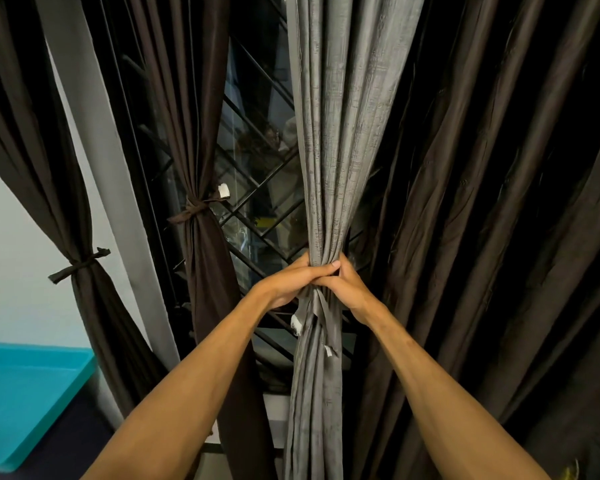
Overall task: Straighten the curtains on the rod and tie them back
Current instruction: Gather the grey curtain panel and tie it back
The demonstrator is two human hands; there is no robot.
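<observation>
Against dark drapes (482, 202), left grip (291, 283) and right grip (347, 292) clench the bunched grey curtain (336, 133).

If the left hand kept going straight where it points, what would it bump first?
The gathered grey curtain the left hand grips; behind it probably the window grille, depth unclear.

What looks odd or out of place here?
The grey curtain is the lone pale panel among brown ones. The wide brown curtain on its right hangs untied; the far-left curtain and its neighbour are tied.
</observation>
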